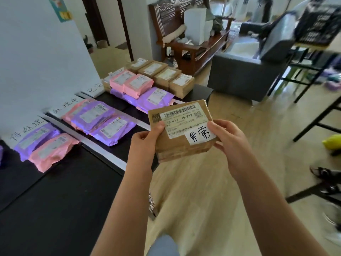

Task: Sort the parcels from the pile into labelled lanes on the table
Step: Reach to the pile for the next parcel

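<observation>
- Fingers (159, 127) of the left hand (145, 145) grip the cardboard parcel (177, 148) at its left edge — thumb on top.
- Right hand (228, 141) grips the right edge likewise — both forearms stretched forward beside the worktop (64, 182).

4 cardboard boxes (167, 74) stand in a row on the table (64, 191), and 1 held box (177, 145) makes 5. Pink mailers (138, 85): 4. Purple mailers (94, 113): at least 5, overlaps hiding the exact count. Handwritten lane labels (64, 108): 3. 1 left hand (145, 143) and 1 right hand (228, 143) make 2, both gripping the held box
</observation>
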Motion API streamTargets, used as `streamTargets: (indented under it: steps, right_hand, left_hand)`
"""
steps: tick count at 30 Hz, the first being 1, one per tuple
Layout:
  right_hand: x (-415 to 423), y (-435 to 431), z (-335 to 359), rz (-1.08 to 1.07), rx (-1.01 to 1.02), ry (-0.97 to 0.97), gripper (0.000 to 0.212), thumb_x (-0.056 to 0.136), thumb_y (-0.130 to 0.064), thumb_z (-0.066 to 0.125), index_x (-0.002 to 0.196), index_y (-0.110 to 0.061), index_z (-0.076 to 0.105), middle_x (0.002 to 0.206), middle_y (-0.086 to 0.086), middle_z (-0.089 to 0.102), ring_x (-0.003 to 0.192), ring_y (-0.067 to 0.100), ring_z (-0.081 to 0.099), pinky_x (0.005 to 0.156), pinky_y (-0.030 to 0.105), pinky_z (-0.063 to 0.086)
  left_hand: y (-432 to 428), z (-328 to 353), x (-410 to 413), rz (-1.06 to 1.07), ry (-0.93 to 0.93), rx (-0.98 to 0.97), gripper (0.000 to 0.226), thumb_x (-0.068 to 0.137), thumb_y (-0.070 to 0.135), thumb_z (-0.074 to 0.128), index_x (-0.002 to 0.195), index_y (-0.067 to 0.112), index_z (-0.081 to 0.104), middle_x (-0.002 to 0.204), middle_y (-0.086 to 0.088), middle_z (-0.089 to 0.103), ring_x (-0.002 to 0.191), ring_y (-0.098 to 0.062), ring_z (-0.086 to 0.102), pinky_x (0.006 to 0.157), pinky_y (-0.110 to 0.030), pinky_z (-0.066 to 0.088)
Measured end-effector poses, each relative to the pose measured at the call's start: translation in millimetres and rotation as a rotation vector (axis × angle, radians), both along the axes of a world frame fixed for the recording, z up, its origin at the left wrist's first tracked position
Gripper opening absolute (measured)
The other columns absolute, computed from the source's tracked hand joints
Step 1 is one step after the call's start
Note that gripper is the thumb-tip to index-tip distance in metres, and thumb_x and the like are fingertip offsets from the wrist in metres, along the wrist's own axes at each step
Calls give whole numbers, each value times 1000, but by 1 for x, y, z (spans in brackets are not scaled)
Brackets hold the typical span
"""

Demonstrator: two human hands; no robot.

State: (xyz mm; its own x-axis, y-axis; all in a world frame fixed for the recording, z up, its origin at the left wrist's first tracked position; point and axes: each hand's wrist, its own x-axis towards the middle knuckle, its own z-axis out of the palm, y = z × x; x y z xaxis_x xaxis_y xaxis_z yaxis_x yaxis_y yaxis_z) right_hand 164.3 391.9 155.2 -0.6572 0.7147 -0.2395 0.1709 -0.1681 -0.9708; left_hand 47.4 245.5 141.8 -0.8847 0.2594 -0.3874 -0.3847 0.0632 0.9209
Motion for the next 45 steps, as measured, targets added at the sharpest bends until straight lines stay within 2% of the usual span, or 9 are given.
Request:
streamTargets:
  steps: [6, 11, 19, 23, 25, 29, 33, 37, 45]
  right_hand:
    - [-26, 75, -16, -42, 27, -30, 20, 95, -25, 65, 110, -14, 66, 88, -4, 77, 74, -1, 70, 57, 12, 50]
    - [-87, 143, -27, -61, 68, -64, 16, 96, -22, 64, 109, -16, 68, 90, -3, 76, 69, -8, 67, 52, 5, 45]
    - [-177, 235, -45, -99, 89, -149, 23, 96, -18, 63, 119, -21, 67, 93, -7, 74, 73, -8, 68, 52, 6, 47]
    - [-202, 270, -61, -96, 87, -190, 35, 96, -16, 63, 131, -20, 60, 101, -6, 71, 86, -1, 67, 53, 9, 49]
    - [-218, 291, -70, -100, 94, -210, 38, 96, -16, 63, 133, -18, 56, 102, -5, 69, 86, 1, 65, 51, 10, 48]
    - [-255, 335, -92, -65, 117, -271, 38, 96, -17, 62, 133, -19, 52, 106, -4, 67, 86, 3, 66, 53, 15, 51]
    - [-294, 386, -121, 89, 152, -342, 36, 96, -16, 62, 130, -17, 52, 98, -9, 63, 84, 2, 62, 59, 19, 49]
    - [-332, 430, -145, 227, 260, -466, 38, 94, -24, 62, 131, -22, 54, 101, -7, 65, 79, 8, 66, 58, 28, 55]
    - [-369, 492, -185, 480, 351, -585, 38, 94, -19, 58, 132, -20, 55, 119, 3, 66, 68, 11, 66, 44, 20, 44]
  left_hand:
    - [82, -21, -39, -113, 0, -69, 49, 82, 49, 73, 114, 15, 60, 106, 0, 70, 97, -17, 68, 91, -38, 55]
    - [153, -39, -97, -160, -7, -89, 47, 86, 43, 71, 119, 11, 61, 111, -3, 69, 101, -19, 66, 91, -37, 55]
    - [252, -57, -188, -274, -75, -137, 43, 90, 39, 68, 124, 13, 61, 114, 0, 69, 103, -19, 65, 86, -37, 57]
    - [286, -66, -208, -296, -81, -158, 8, 95, 29, 63, 101, 24, 62, 101, 4, 69, 98, -17, 66, 73, -28, 54]
    - [301, -71, -219, -297, -68, -168, 12, 96, 27, 62, 105, 20, 63, 101, 3, 70, 95, -16, 67, 69, -25, 51]
    - [335, -85, -239, -261, -77, -216, 9, 95, 25, 64, 100, 17, 63, 87, 15, 63, 92, -16, 66, 84, -34, 55]
    - [367, -102, -257, -179, -128, -281, 27, 93, 23, 67, 77, 31, 47, 98, -4, 70, 99, -27, 68, 93, -42, 55]
    - [403, -121, -270, -76, -186, -330, 6, 94, 25, 66, 89, 21, 63, 93, -2, 70, 89, -23, 69, 87, -39, 58]
    - [460, -159, -279, 32, -296, -451, 13, 92, 25, 64, 92, 12, 68, 89, -7, 71, 80, -25, 68, 89, -45, 57]
